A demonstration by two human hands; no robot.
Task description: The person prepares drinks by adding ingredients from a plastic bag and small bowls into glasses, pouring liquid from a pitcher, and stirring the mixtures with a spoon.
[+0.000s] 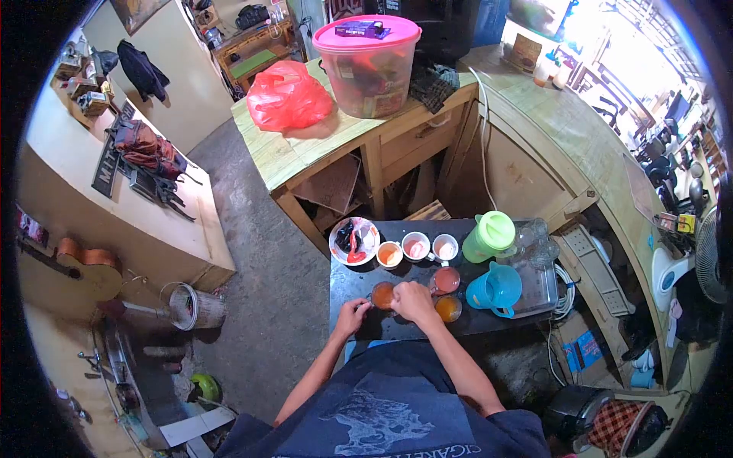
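A glass mug of orange-brown drink stands on the low dark table between my hands. At its left side, my left hand is closed with its fingers at the mug's handle. My right hand is curled over the mug's right rim, and whatever its fingers hold is hidden. Just right of that hand are a glass of pinkish drink and a glass of yellow-orange drink. Behind them stand a white cup with orange contents and two white cups with pinkish contents.
A plate holds dark and red wrappers. At right are a green lidded pitcher, a blue jug and a clear tray. Beyond the table, a wooden counter bears a red plastic bag and a pink-lidded tub.
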